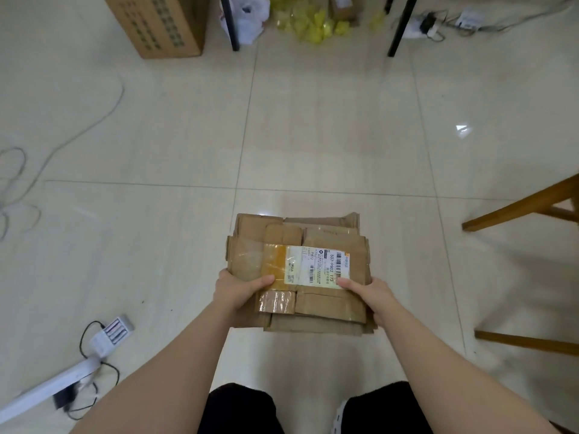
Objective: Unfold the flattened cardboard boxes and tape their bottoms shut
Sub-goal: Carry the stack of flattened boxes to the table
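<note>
A stack of flattened brown cardboard boxes (pixel 316 236) hangs in front of me over the tiled floor. The top piece carries a white shipping label (pixel 316 266) and strips of clear and yellowish tape. My left hand (pixel 235 291) grips the stack's near-left edge, thumb lying on top by the yellow tape. At the near-right edge my right hand (pixel 372 297) grips it too, with its thumb on the label's corner. The fingers of both hands are hidden under the cardboard. No tape roll is in view.
A power strip (pixel 50 386) with cables and a white charger (pixel 112 333) lie at the lower left. A printed carton (pixel 159 23) stands top left, black table legs (pixel 230 23) and yellow bags (pixel 316 23) at the top, wooden stool legs (pixel 520 211) at right.
</note>
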